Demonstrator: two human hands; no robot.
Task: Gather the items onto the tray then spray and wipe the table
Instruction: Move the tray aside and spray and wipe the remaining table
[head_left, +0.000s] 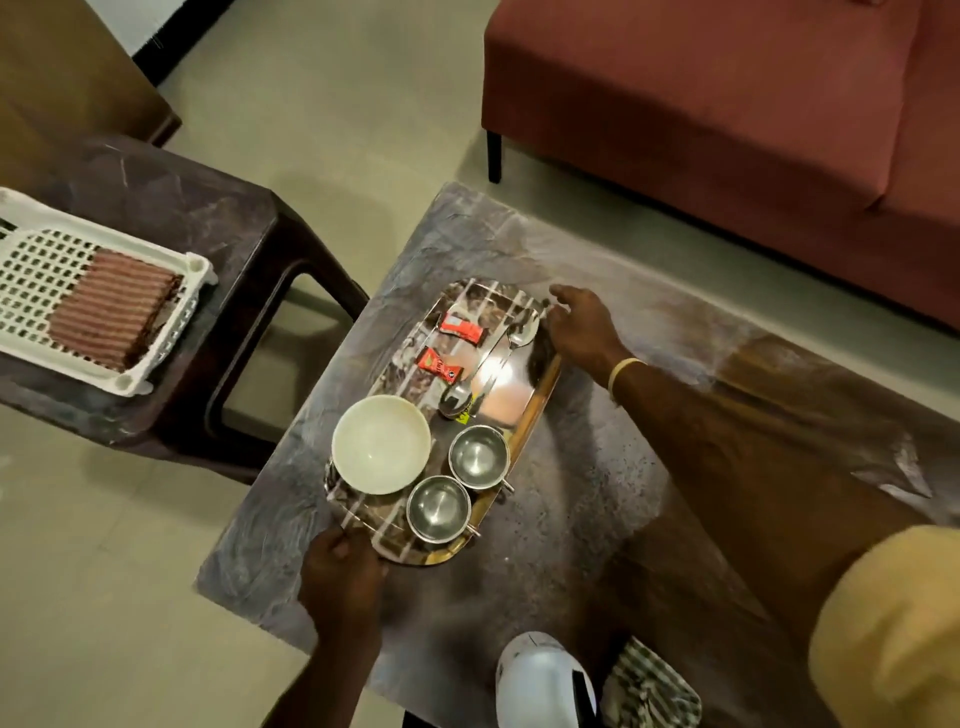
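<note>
1. Left hand (340, 569): fingers curled round the near end of the tray (535, 410), thumb on top of the rim. Firm grip, nothing else in it.
2. Right hand (579, 325): at the far end of the tray, fingers bent over the rim by the look of it; fingertips partly blurred, so can't tell how tight. Yellow band on the wrist.
3. Tray sits roughly mid-table (597, 519), long axis running away from the person, one hand at each end.
4. On it: white bowl (381, 442) near end, two steel cups (479, 456) beside it, two spoons (511, 348) far side, two red sachets (460, 328) far end.
5. Handling, my guess: tray is polished metal w/ brass-tone edge, stiff, slick surface. Loaded, so moderate weight. Cups and bowl will slide if tilted; keep level. Grip at both short ends, as now, is the right spot.
6. Bowl looks ceramic or melamine, smooth, shallow, round; maybe breakable. Cups are rounded, shiny, w/ small side handles; light, prone to rattle.
7. Table top: marbled grey stone look, glossy.
8. Near edge: white spray bottle (543, 680) and checked cloth (649, 686), soft, crumpled.
</note>
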